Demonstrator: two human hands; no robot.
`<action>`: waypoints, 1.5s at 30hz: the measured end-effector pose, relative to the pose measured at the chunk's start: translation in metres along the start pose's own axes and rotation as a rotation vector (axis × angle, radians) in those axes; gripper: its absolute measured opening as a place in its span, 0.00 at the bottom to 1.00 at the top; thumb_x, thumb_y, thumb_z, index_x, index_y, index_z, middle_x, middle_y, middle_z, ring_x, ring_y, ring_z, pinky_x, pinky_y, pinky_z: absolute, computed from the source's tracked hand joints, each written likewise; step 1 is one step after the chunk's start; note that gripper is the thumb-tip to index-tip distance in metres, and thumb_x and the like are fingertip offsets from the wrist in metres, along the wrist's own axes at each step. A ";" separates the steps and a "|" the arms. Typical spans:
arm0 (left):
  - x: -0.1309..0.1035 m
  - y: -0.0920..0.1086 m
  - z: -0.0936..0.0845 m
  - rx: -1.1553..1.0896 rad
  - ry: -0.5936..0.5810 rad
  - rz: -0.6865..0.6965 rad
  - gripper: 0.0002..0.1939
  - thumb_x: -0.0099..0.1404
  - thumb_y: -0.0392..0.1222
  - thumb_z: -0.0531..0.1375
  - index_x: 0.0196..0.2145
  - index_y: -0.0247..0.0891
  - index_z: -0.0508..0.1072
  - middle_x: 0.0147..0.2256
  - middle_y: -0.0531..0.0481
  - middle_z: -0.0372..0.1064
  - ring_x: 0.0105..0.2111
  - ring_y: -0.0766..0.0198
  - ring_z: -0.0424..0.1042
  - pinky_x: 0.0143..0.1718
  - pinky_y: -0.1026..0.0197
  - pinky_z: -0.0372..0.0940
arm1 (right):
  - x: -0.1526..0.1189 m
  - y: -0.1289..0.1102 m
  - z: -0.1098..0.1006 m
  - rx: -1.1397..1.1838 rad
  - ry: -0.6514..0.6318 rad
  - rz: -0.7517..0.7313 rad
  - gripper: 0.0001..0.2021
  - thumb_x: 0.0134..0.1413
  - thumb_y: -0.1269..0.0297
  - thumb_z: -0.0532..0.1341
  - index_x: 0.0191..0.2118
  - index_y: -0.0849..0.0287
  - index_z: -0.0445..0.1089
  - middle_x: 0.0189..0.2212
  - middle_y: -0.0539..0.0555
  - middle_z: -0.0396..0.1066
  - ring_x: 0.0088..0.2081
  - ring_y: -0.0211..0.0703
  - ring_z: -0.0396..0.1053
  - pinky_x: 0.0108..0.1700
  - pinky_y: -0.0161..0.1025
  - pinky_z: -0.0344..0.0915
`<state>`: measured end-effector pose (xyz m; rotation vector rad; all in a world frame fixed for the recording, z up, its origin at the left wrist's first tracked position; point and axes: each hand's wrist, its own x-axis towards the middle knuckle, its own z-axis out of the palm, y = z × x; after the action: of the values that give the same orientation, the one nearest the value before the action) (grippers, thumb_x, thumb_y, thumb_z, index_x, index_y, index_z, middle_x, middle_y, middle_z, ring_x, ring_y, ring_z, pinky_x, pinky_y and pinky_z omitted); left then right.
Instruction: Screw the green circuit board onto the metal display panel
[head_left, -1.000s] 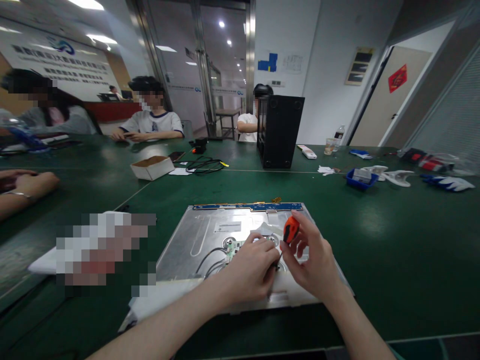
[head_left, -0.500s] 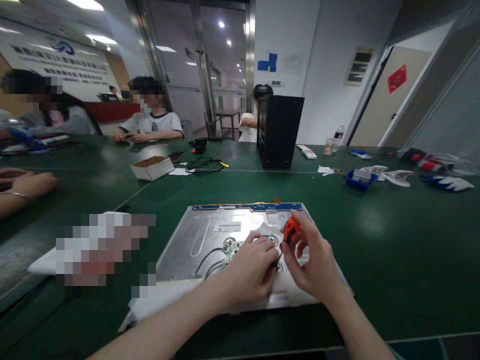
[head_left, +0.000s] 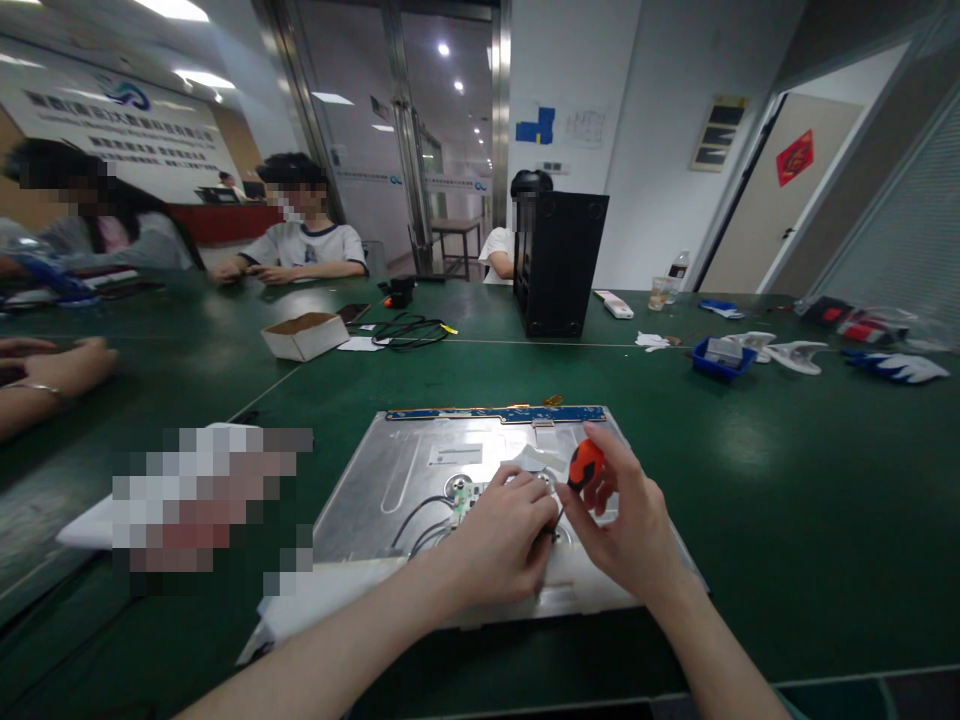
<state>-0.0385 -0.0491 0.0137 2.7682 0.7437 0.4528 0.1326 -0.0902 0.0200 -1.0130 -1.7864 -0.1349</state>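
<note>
A flat silver metal panel (head_left: 358,500), like the back of a display panel, lies on the table in front of me. My right hand (head_left: 630,510) grips an orange and black screwdriver (head_left: 586,464), tilted with its shaft pointing down toward the panel. My left hand (head_left: 510,530) rests over the panel with its fingers curled close to the screwdriver's tip; what they hold, if anything, is hidden. Beside its fingers shows part of a small green circuit board (head_left: 465,495) with dark cables (head_left: 412,515). A blue circuit strip (head_left: 465,414) runs along the panel's far edge.
On the green table (head_left: 787,520) stand a black computer case (head_left: 562,265) and an open cardboard box (head_left: 304,338), near a coiled black cable (head_left: 409,330). A blue tray (head_left: 716,362) lies to the right. Other people sit across the table and at the left.
The screwdriver's handle has turned and tilted slightly to the right in my right hand, whose fingers have shifted around it. My left hand and the panel stay in place.
</note>
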 end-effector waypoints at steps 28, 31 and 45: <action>0.000 0.001 -0.001 -0.017 -0.010 -0.002 0.06 0.61 0.33 0.56 0.36 0.40 0.70 0.39 0.46 0.74 0.42 0.53 0.70 0.53 0.47 0.58 | 0.000 0.002 0.000 -0.006 -0.022 0.009 0.28 0.65 0.68 0.58 0.67 0.51 0.51 0.35 0.50 0.74 0.21 0.35 0.66 0.22 0.34 0.67; 0.000 0.000 0.000 -0.015 -0.014 -0.004 0.06 0.60 0.33 0.56 0.36 0.39 0.70 0.39 0.45 0.74 0.41 0.53 0.70 0.52 0.47 0.58 | -0.001 0.002 0.000 0.012 -0.042 0.028 0.29 0.65 0.67 0.58 0.68 0.52 0.50 0.36 0.52 0.75 0.22 0.36 0.67 0.23 0.35 0.69; 0.000 0.002 -0.002 -0.027 -0.016 -0.005 0.07 0.61 0.32 0.56 0.36 0.39 0.71 0.39 0.46 0.73 0.42 0.54 0.70 0.53 0.48 0.58 | 0.000 0.002 0.001 -0.002 -0.010 0.005 0.28 0.64 0.69 0.58 0.66 0.49 0.51 0.33 0.47 0.71 0.20 0.34 0.64 0.21 0.33 0.66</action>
<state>-0.0384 -0.0507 0.0162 2.7412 0.7351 0.4353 0.1332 -0.0889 0.0188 -1.0209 -1.7929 -0.1294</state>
